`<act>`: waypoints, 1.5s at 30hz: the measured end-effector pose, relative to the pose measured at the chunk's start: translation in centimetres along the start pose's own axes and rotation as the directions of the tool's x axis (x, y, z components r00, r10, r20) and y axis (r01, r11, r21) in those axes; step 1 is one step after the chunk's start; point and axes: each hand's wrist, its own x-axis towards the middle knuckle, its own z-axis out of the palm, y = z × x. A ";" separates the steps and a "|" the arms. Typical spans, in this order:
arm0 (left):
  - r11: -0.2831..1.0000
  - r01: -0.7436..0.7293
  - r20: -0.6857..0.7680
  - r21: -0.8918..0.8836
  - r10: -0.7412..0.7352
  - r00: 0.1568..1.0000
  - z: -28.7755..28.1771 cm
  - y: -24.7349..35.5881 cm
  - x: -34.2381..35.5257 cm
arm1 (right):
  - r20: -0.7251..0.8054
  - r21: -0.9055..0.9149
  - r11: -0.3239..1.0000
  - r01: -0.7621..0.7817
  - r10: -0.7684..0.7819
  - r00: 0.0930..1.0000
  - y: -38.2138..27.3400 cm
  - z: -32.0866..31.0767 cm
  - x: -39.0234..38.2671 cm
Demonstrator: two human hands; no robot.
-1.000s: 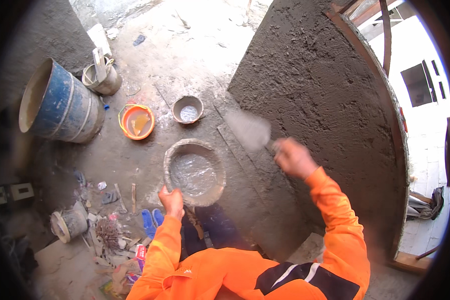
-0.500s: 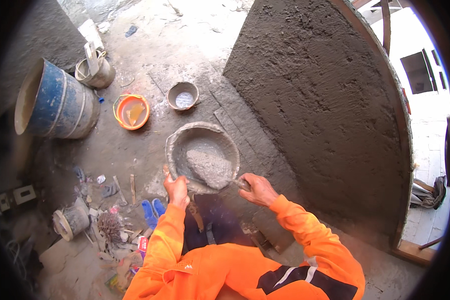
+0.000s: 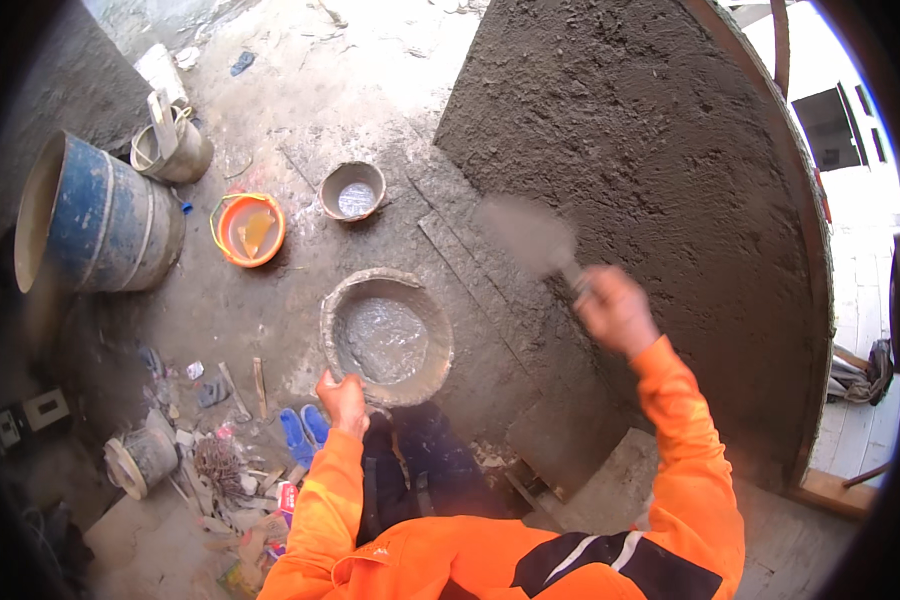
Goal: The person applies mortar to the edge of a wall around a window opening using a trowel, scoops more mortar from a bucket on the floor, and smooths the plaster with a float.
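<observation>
My left hand (image 3: 343, 402) grips the near left rim of a round, mortar-crusted basin (image 3: 438, 365), thumb over the edge. Wet grey mortar (image 3: 385, 338) lies in the basin's bottom. Off to the right, my right hand (image 3: 615, 310) is wrapped round the handle of a trowel (image 3: 530, 235). The trowel's blade is smeared by motion, and whether mortar lies on it I cannot tell. It is in front of the rough, mortar-covered wall (image 3: 690, 230), near its lower left edge; whether it touches the wall is unclear.
Beyond the basin are an orange bucket (image 3: 230, 232) with cloudy liquid and a small bowl (image 3: 353, 192). A blue drum (image 3: 105, 215) and a grey bucket (image 3: 182, 155) stand at the left. Blue slippers (image 3: 305, 430) and rubble lie near left; a flat board (image 3: 560, 445) is near right.
My right hand has lifted the trowel out of the basin and swung it right to the wall. The heaped mortar seen on the blade is gone from the basin. My left hand stays on the rim.
</observation>
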 end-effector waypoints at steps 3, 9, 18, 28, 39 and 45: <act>0.997 0.018 0.042 0.077 -0.021 0.999 0.7 0.6 -1.4 | 0.457 -0.122 0.992 -0.014 0.068 0.887 -7.2 6.0 -3.8; 0.993 -0.088 0.201 0.080 0.070 0.977 1.1 -1.5 -1.8 | 0.464 0.123 0.942 -0.313 0.224 0.857 -13.2 19.8 -8.0; 0.991 0.094 0.099 -0.097 -0.085 0.991 -1.2 -3.9 -0.4 | 0.456 0.400 0.881 -0.251 0.046 0.889 -11.6 10.1 -9.9; 0.997 -0.034 -0.070 -0.065 0.029 0.997 -2.3 -7.6 -2.0 | -0.135 0.031 0.851 -0.525 0.524 0.841 6.5 -0.2 -2.4; 0.998 -0.052 0.121 -0.041 0.057 0.991 4.0 -7.9 -11.6 | 0.504 -0.026 0.993 -0.114 0.111 0.856 -6.1 15.1 -16.8; 0.994 0.054 0.054 -0.091 -0.049 0.997 4.2 -8.2 -11.2 | 0.518 0.367 0.901 -0.231 0.008 0.855 -5.5 3.8 -15.6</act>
